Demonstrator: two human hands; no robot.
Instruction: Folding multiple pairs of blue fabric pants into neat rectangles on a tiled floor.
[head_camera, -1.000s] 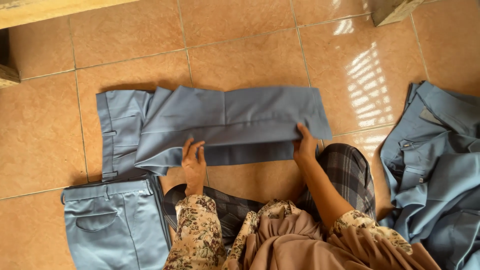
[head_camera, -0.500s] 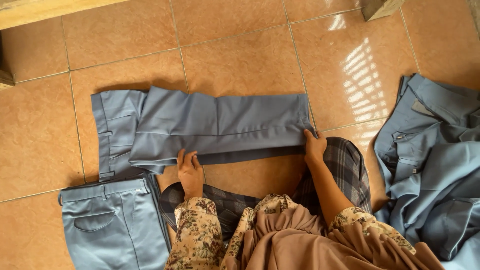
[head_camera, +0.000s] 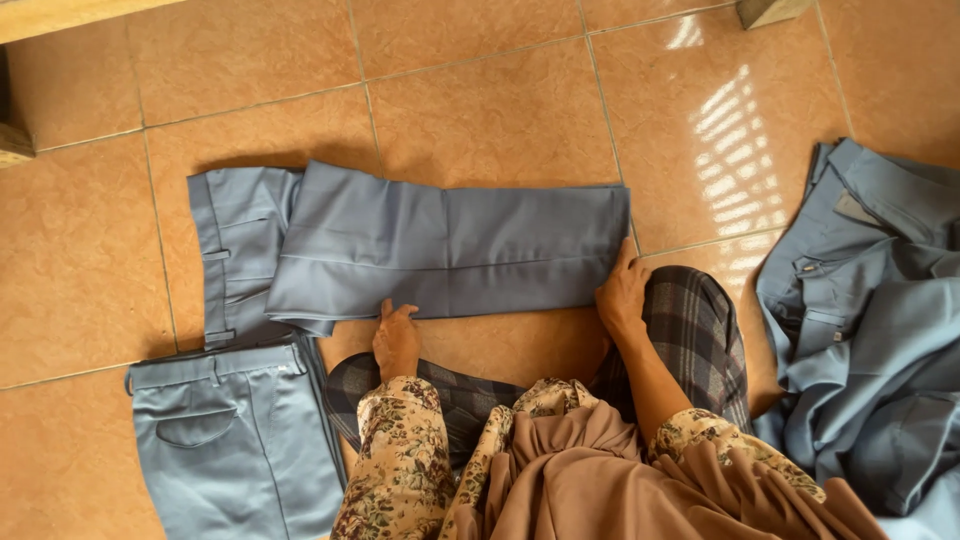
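A pair of grey-blue trousers lies on the orange tile floor, its legs folded back over the waistband at the left. My left hand rests flat on the near edge of the folded legs. My right hand presses the near right corner of the fold, fingers spread on the cloth. Neither hand grips the fabric.
A folded pair of the same trousers lies at the lower left. A loose heap of grey-blue garments sits at the right. My plaid skirt covers my knees. Wooden furniture legs stand at the top edge.
Both hands slid toward me along the folded legs to their near edge, flattening the cloth. The fold now lies smoother and straighter.
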